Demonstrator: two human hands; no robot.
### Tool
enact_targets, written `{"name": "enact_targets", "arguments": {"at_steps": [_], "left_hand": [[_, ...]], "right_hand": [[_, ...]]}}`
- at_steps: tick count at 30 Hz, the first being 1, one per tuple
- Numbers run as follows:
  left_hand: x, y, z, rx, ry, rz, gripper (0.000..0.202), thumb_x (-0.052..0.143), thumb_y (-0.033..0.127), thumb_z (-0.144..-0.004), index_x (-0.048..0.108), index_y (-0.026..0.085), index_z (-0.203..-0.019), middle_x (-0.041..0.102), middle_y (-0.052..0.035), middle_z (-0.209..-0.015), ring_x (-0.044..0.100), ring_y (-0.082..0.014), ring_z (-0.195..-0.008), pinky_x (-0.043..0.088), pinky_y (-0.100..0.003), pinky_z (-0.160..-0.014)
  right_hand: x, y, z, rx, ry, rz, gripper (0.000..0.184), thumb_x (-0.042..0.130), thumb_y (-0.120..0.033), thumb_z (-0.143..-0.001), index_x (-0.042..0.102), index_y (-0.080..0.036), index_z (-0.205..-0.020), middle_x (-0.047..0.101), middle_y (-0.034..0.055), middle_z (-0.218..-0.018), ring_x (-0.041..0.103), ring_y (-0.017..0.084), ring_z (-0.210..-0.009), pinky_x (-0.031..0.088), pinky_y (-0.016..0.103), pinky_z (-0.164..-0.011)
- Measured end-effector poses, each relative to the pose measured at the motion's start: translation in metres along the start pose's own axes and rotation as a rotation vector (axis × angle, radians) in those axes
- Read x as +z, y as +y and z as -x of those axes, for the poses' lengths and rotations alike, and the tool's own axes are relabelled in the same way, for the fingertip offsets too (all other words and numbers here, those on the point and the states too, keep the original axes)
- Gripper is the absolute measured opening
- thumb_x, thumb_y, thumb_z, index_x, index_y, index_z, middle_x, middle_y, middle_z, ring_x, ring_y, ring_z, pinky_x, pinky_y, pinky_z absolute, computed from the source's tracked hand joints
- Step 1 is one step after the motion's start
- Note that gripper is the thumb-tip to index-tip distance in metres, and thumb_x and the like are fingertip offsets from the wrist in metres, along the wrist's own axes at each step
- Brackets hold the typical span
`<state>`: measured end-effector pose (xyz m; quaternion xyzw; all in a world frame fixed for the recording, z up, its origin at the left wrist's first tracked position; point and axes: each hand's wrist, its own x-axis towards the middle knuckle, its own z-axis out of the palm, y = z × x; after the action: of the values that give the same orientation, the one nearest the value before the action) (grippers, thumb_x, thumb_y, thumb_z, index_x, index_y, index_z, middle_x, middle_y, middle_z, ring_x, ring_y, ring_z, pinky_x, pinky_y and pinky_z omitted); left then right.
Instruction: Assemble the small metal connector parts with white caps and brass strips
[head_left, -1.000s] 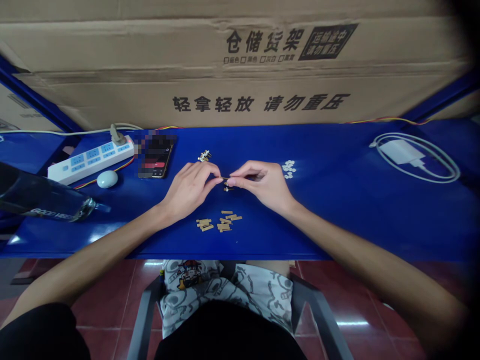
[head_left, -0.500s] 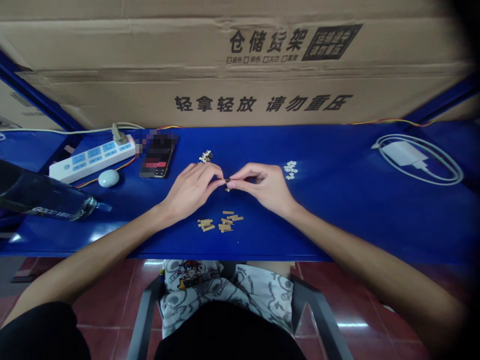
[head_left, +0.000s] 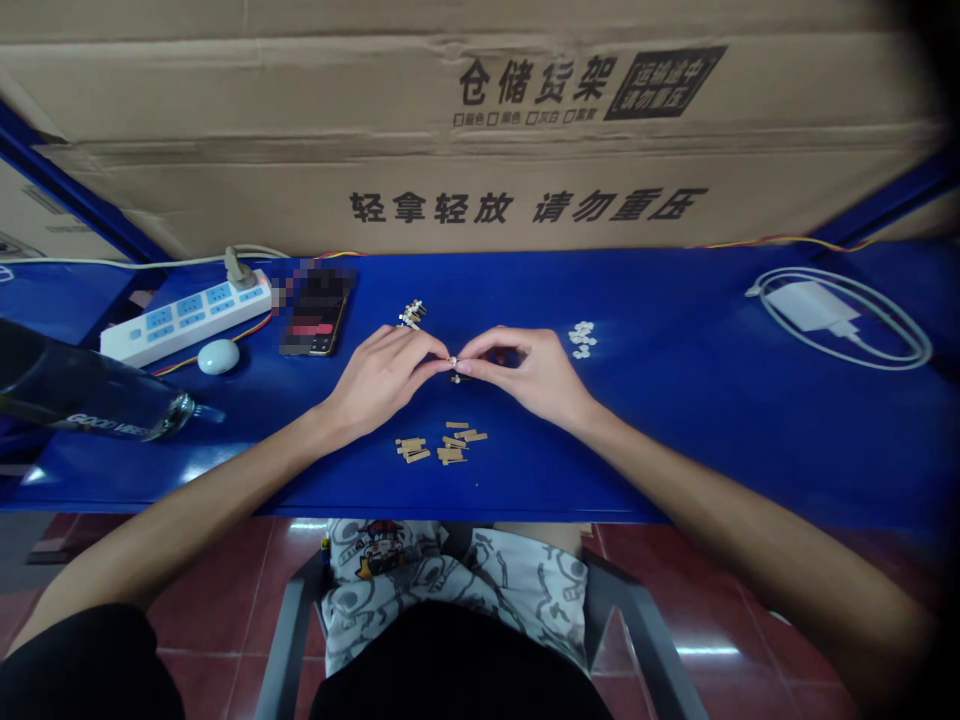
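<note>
My left hand (head_left: 386, 375) and my right hand (head_left: 529, 372) meet over the middle of the blue table, thumbs and forefingers pinched together. Between the fingertips is a tiny pale piece (head_left: 454, 361), too small to name. Just below the pinch a small dark-and-white part (head_left: 457, 379) shows; whether it is held or lies on the table I cannot tell. Several flat tan strips (head_left: 451, 453) lie in loose groups nearer me. A small pile of white and gold pieces (head_left: 412, 313) sits behind my left hand. Small white pieces (head_left: 582, 338) are scattered right of my right hand.
A phone (head_left: 318, 312), a white power strip (head_left: 187, 318), a rounded pale case (head_left: 218, 356) and a lying bottle (head_left: 97, 395) are on the left. At the right lies a white charger (head_left: 808, 308) with its coiled cable. A large cardboard box (head_left: 420, 150) stands along the back.
My fingertips have shifted slightly, and the pale piece between them shows more plainly, where a thin brownish piece showed before. The things on the table stay put.
</note>
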<state>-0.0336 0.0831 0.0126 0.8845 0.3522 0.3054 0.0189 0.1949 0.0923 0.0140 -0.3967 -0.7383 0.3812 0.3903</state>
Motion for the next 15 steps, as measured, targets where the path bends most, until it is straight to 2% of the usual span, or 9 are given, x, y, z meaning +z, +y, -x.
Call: {"name": "enact_targets", "arguments": {"at_steps": [3, 6, 9, 15], "left_hand": [[0.002, -0.002, 0.0, -0.076, -0.049, 0.023, 0.019, 0.05, 0.036, -0.107, 0.061, 0.019, -0.111, 0.074, -0.0054, -0.107, 0.07, -0.0204, -0.099, 0.053, -0.037, -0.091], [0.005, -0.006, 0.002, -0.149, -0.109, 0.065, 0.02, 0.048, 0.029, -0.108, 0.058, 0.019, -0.122, 0.071, -0.0072, -0.119, 0.068, -0.0212, -0.112, 0.054, -0.038, -0.099], [0.009, -0.011, 0.004, -0.109, -0.187, 0.059, 0.022, 0.045, 0.024, -0.107, 0.059, 0.019, -0.123, 0.068, -0.0083, -0.127, 0.064, -0.022, -0.121, 0.052, -0.042, -0.106], [0.012, -0.014, 0.005, -0.057, -0.273, -0.007, 0.031, 0.041, 0.02, -0.108, 0.056, 0.017, -0.134, 0.061, -0.0105, -0.14, 0.059, -0.0241, -0.129, 0.048, -0.048, -0.111]], "right_hand": [[-0.006, 0.004, -0.004, -0.03, 0.02, 0.134, 0.015, 0.075, -0.041, -0.087, 0.079, -0.027, -0.087, 0.077, 0.0009, -0.089, 0.066, 0.021, -0.081, 0.049, 0.039, -0.078], [-0.012, 0.014, -0.008, -0.076, 0.015, 0.332, 0.013, 0.069, -0.037, -0.091, 0.079, -0.028, -0.088, 0.077, 0.0015, -0.095, 0.066, 0.024, -0.088, 0.049, 0.044, -0.086], [-0.015, 0.024, -0.011, -0.08, -0.008, 0.481, 0.015, 0.066, -0.034, -0.092, 0.079, -0.028, -0.089, 0.076, 0.003, -0.1, 0.066, 0.026, -0.094, 0.048, 0.049, -0.092], [-0.014, 0.025, -0.01, -0.07, -0.066, 0.542, 0.01, 0.068, -0.029, -0.09, 0.078, -0.028, -0.091, 0.072, 0.0049, -0.105, 0.064, 0.028, -0.101, 0.048, 0.05, -0.095]]}}
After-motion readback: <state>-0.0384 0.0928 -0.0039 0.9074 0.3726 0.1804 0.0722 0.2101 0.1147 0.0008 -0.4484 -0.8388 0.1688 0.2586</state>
